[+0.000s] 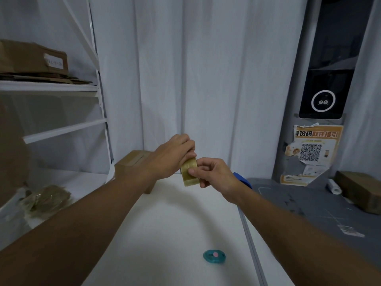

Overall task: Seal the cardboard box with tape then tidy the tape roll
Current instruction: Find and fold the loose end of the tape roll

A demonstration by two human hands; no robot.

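Nearest me, both forearms are reaching over the white table (pixel 165 213) as the left hand (pixel 172 155) is gripping the tape roll (pixel 189 172) and the right hand (pixel 214 174) is pinching its loose end, probably peeling a strip needing carrying to the cardboard box (pixel 132 164) just behind.

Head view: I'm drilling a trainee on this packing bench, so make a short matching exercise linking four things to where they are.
Things:
1. tape roll
2. cardboard box
3. teal cutter
4. QR poster

Places:
A. on the right-hand wall
B. held between both hands
C. near edge of the white table
D. behind the left forearm

Pairs: 1-B, 2-D, 3-C, 4-A
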